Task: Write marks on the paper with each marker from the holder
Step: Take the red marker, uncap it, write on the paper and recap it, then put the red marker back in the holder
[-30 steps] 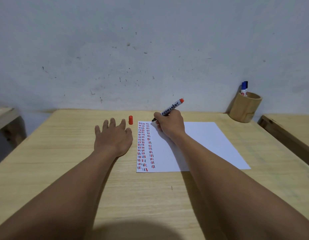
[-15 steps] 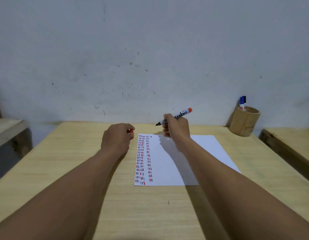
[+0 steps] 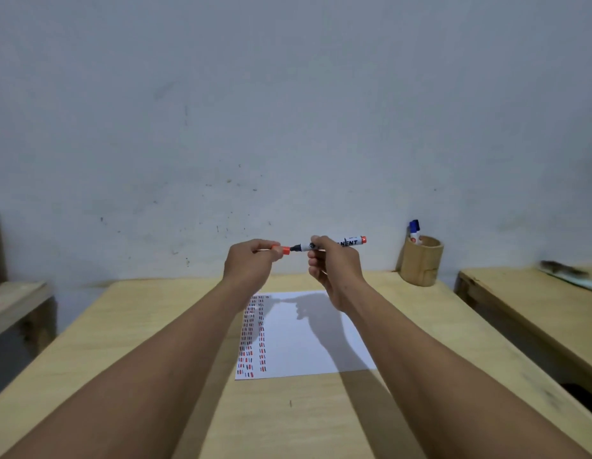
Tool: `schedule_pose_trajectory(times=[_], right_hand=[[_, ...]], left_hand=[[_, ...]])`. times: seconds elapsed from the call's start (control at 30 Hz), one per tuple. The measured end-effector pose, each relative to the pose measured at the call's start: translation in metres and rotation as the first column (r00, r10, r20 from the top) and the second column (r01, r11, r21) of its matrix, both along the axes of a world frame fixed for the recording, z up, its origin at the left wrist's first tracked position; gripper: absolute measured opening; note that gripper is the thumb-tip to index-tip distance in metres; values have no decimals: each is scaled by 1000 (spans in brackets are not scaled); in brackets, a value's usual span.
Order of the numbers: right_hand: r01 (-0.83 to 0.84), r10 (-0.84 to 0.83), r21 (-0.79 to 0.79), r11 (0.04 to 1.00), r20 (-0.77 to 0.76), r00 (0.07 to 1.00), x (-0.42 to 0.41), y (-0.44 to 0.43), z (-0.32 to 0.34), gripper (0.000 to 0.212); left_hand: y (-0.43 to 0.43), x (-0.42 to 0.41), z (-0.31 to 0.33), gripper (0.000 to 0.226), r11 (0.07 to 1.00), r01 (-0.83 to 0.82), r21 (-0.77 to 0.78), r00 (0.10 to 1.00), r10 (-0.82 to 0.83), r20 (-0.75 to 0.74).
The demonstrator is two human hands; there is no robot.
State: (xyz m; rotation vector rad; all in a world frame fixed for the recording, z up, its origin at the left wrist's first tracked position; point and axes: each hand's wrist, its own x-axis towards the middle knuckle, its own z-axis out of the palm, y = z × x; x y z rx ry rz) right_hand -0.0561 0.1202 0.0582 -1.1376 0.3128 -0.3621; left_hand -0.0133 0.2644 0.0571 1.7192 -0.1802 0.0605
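Both hands are raised above the table. My right hand point(image 3: 334, 270) grips a white permanent marker point(image 3: 349, 242) with an orange end, held level with its dark tip pointing left. My left hand point(image 3: 250, 266) pinches the orange cap point(image 3: 282, 249), whose open end sits right at the marker's tip. Below lies a white paper point(image 3: 304, 339) with columns of short red and dark marks down its left side. A round bamboo holder point(image 3: 421, 261) stands at the far right of the table with a blue-capped marker point(image 3: 414, 228) sticking out of it.
The wooden table point(image 3: 149, 326) runs up to a grey wall. A second wooden bench point(image 3: 533, 303) stands close on the right and another wooden surface point(image 3: 16, 299) on the left, each with a gap to the table.
My left hand picked the orange cap off the table and rose. My right hand lifted the marker off the paper and turned it level. Cap and tip have come together.
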Motion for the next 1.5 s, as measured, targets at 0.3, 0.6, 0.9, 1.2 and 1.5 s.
schedule_pose_trajectory(times=[0.3,0.6,0.9,1.2,1.5], right_hand=[[-27,25,41,999,49,998,-33,-20,23,13],[-82,80,354,931,22,997,-51,-34,36,14],[52,-52,106,993,1,999,-56,-36,41,48],[7,-94,-714,700,-82,992,-70,-86,36,21],[157,-305,-819,552,-22,952,-47,-180,34,24]], left_hand=[[-24,-33,30,8,994,100,-45,995,-100,16],[-42,-41,41,13,996,81,-37,989,-76,124],[-68,-56,54,23,998,17,59,959,-33,281],[-110,-52,72,22,969,-14,247,911,-90,403],[-183,-29,43,33,965,68,254,937,-149,315]])
